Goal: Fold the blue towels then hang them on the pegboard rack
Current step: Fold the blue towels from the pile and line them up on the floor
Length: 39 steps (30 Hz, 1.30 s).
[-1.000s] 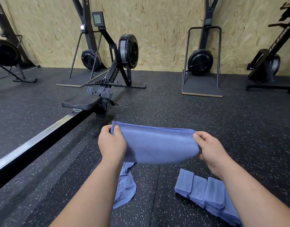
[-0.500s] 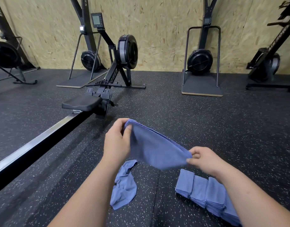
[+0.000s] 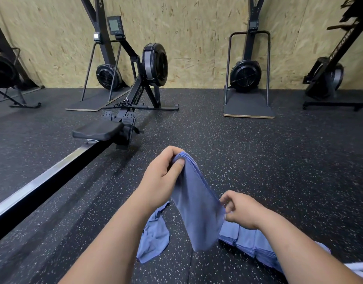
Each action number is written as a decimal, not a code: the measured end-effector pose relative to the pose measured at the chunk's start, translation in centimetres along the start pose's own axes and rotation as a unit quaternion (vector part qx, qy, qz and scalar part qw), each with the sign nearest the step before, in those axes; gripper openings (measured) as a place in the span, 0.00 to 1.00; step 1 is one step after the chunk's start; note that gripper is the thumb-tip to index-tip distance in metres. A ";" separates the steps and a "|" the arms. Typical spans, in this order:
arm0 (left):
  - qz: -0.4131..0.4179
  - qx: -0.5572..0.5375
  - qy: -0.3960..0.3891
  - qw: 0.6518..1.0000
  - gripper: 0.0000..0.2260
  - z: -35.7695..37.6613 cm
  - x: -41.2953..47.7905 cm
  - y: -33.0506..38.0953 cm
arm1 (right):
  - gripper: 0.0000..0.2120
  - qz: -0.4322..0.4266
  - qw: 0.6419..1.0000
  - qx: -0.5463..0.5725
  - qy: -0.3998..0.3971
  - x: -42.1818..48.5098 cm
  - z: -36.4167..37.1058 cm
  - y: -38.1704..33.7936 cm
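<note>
My left hand [image 3: 162, 177] grips the top end of a folded blue towel [image 3: 197, 210], thumb on the near face. The towel hangs down from it over the floor, its lower end free. My right hand [image 3: 241, 211] is lower and to the right, with curled fingers pinching the towel's right edge. A loose, crumpled blue towel [image 3: 154, 238] lies on the floor under my left forearm. A row of folded blue towels [image 3: 250, 240] lies on the floor under my right forearm, partly hidden by it. No pegboard rack is in view.
A rowing machine with its seat [image 3: 98, 130] and long rail [image 3: 43, 181] crosses the floor on the left. More black fitness machines [image 3: 246, 74] stand along the wooden wall. The floor is black speckled rubber [image 3: 279, 160].
The towel was held stretched wide between both hands. My right hand dropped down and inward, and my left hand rose slightly, so the towel now hangs lengthwise from my left hand.
</note>
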<state>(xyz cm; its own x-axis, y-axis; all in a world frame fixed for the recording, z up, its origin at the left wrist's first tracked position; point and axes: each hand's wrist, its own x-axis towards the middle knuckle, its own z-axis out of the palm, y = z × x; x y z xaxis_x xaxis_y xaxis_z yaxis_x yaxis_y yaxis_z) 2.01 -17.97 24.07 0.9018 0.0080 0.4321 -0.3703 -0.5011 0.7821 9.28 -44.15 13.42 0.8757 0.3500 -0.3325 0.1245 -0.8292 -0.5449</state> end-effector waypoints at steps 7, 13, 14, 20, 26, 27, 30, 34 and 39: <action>0.040 0.059 -0.075 0.995 0.06 1.6 -0.4 1.5 | 0.46 -0.156 0.971 0.180 -0.016 -1.0 -0.9 -3.9; 0.060 0.075 -0.093 0.991 0.06 2.5 -0.5 1.6 | 0.20 -0.207 0.943 0.260 -0.006 -1.8 -1.5 -4.9; 0.048 0.055 -0.074 0.995 0.06 2.5 -0.4 1.5 | 0.18 -0.202 0.944 0.261 -0.012 -1.7 -1.4 -4.5; -0.045 -0.044 0.138 0.988 0.07 0.6 0.1 0.1 | 0.10 -0.144 0.981 0.117 -0.063 -1.8 -1.5 -2.0; -0.193 0.024 0.283 0.939 0.07 -0.7 0.4 -3.2 | 0.09 -0.103 0.985 0.135 0.037 -1.4 -2.9 0.1; -0.219 0.042 0.281 0.933 0.07 -0.6 0.2 -3.6 | 0.07 -0.110 0.981 0.145 0.073 -1.3 -3.1 0.2; -0.269 0.031 0.258 0.928 0.10 -0.1 0.0 -4.7 | 0.07 -0.140 0.959 0.167 0.180 -1.3 -3.7 -0.5; -0.243 -0.050 0.204 0.947 0.09 1.1 0.4 -4.3 | 0.11 -0.169 0.933 0.165 0.273 -2.4 -4.4 -2.6; -0.055 0.081 0.117 0.988 0.08 2.5 0.0 -2.0 | 0.12 -0.208 0.922 0.171 0.278 -4.1 -4.8 -5.0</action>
<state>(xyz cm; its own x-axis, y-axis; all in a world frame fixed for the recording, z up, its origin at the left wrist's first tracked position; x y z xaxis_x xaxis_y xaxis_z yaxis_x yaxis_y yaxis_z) 3.36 -19.13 21.34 0.8511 0.2603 0.4559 -0.2157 -0.6184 0.7557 7.34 -43.54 21.14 0.9012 0.2511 0.3534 0.4321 -0.4553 -0.7785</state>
